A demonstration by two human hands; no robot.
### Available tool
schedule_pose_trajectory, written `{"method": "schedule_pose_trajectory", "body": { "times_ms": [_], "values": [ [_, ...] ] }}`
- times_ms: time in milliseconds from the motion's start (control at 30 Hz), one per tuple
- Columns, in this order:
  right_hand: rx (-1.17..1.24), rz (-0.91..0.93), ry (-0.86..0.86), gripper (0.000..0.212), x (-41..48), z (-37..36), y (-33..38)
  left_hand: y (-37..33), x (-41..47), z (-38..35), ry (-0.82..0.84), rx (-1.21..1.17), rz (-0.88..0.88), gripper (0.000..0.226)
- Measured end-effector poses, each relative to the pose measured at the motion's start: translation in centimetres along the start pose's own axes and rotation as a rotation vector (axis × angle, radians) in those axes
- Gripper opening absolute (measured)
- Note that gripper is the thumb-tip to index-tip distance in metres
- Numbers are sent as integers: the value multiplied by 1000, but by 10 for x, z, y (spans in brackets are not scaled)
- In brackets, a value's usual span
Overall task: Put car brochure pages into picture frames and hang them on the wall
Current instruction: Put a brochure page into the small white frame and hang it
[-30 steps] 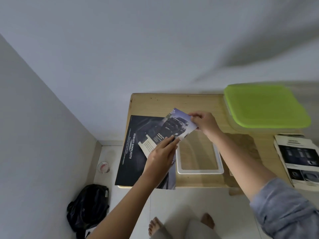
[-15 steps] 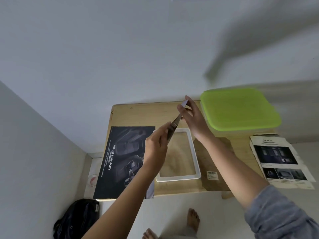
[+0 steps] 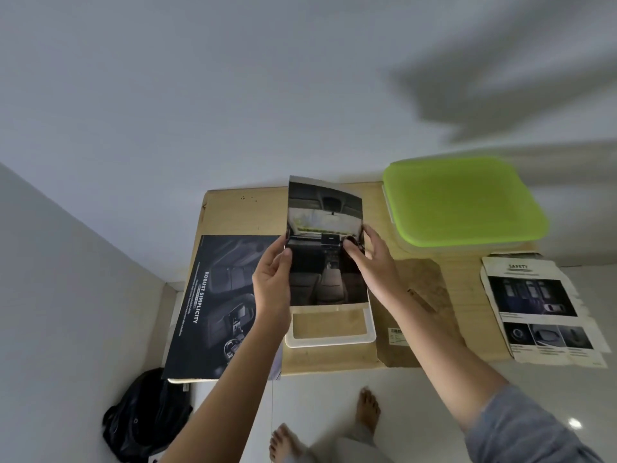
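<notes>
Page: the brochure page [image 3: 325, 228] is held over the picture frame [image 3: 330, 341], print facing the person, likely to line it up with the opening.
Left hand: the left hand [image 3: 272, 282] pinches its left edge.
Right hand: the right hand [image 3: 377, 265] grips the right edge, thumb on the print.
Frame: flat on the bench [image 3: 233, 212], empty, ready to be filled.
Backing: a brown board [image 3: 437, 279] lies just beside it, probably for closing up.

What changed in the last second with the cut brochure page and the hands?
The glossy car brochure page was flipped: exterior-car side up, then edge-on, now its cabin-interior photo faces the camera above the white rectangular picture frame. The left hand and right hand kept their grip on it. Frame, dark open brochure, green-lidded plastic box and white safety sheet stayed put.
</notes>
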State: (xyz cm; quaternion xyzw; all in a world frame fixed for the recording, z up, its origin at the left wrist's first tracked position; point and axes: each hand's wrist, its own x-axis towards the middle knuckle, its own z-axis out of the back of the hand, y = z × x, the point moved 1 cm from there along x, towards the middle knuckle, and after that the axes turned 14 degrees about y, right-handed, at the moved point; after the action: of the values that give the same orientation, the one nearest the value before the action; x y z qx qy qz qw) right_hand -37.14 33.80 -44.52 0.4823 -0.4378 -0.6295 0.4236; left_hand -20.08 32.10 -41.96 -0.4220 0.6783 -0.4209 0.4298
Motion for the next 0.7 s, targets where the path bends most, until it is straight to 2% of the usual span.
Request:
{"method": "schedule_pose_trajectory", "body": {
  "times_ms": [67, 167, 267, 367, 433, 533, 600, 700],
  "values": [
    [48, -76, 27, 59, -4, 2, -16, 14, 1, 9, -12, -11, 54, 23],
    [-49, -176, 10, 65, -11, 5, -35, 37, 3, 19, -11, 135, 126, 27],
    [-210, -215, 21, 67, -19, 7, -49, 60, 4, 28, 11, 405, 175, 34],
    [-477, -221, 43, 61, -26, 8, -66, 76, 4, 29, -32, 654, 229, 38],
    [-608, -217, 41, 58, -29, 8, -75, 82, 2, 28, -39, 728, 253, 41],
    [-666, -236, 20, 60, -29, 8, -81, 91, 2, 26, -10, 788, 275, 48],
    [-747, -191, 1, 58, -28, 9, -81, 94, 2, 25, 4, 843, 281, 54],
    [-918, -10, 19, 54, -28, 8, -78, 96, 3, 25, 16, 890, 277, 59]
  ]
}}
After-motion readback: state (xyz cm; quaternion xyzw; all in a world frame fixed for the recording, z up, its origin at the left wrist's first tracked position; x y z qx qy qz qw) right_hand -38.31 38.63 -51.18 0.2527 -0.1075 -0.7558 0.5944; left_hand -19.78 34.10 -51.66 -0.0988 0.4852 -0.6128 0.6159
